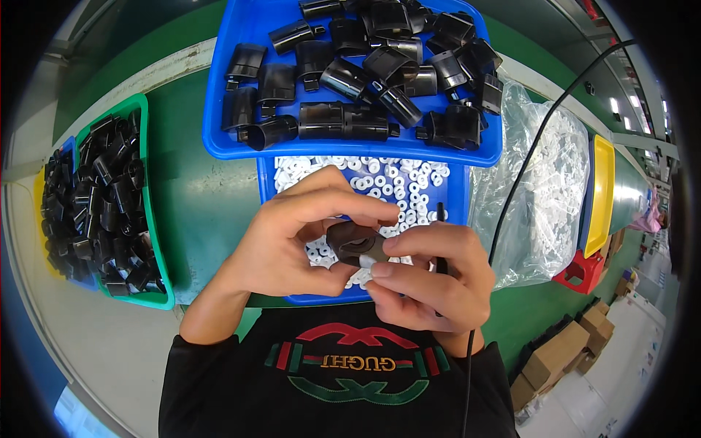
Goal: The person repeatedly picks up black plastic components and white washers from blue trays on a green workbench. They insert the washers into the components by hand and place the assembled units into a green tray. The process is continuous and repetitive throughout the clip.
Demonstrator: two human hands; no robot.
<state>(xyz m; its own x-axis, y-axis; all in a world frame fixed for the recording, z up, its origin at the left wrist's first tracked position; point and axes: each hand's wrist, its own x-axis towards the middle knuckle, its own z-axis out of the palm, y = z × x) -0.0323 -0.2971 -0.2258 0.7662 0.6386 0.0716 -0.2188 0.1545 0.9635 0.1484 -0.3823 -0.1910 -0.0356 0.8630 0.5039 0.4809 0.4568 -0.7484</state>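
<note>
My left hand is closed round a black hollow plastic part, its open end turned toward my right hand. The thumb and forefinger of my right hand pinch a small white plastic piece at that opening; how deep the piece sits is hidden by my fingers. A thin black rod also runs through my right hand, its upper end standing out above the fingers. Below both hands lies a blue tray with many white plastic rings, partly covered by my hands.
Overlapping the ring tray's far side is a blue tray of black plastic parts. A green bin of similar parts stands left. On the right are a clear bag of white pieces and a yellow tray. A black cable hangs across.
</note>
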